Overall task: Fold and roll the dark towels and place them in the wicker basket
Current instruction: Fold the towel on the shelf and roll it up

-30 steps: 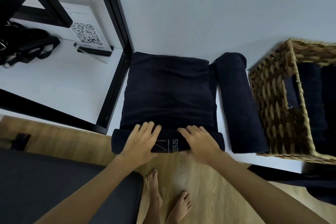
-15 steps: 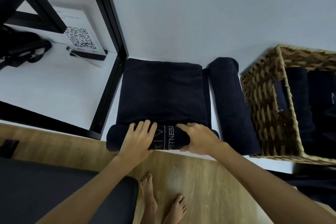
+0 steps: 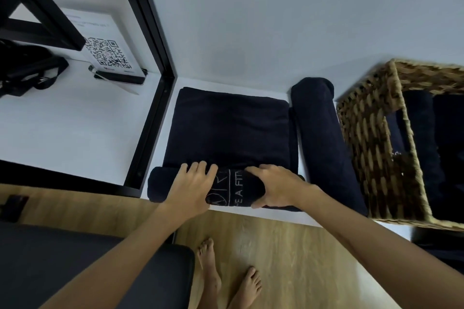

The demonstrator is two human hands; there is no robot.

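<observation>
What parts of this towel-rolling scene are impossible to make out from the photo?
- Head view: white lettering on the half-rolled dark towel is partly covered by the left hand and right hand.
- Brown wicker basket: cut off by the right edge, so its towel count is unclear.
- Small text on the white QR-code sign: too small.

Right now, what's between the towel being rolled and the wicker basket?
One finished rolled towel, lying lengthwise beside the half-rolled towel and against the wicker basket wall. Head view shows it.
</observation>
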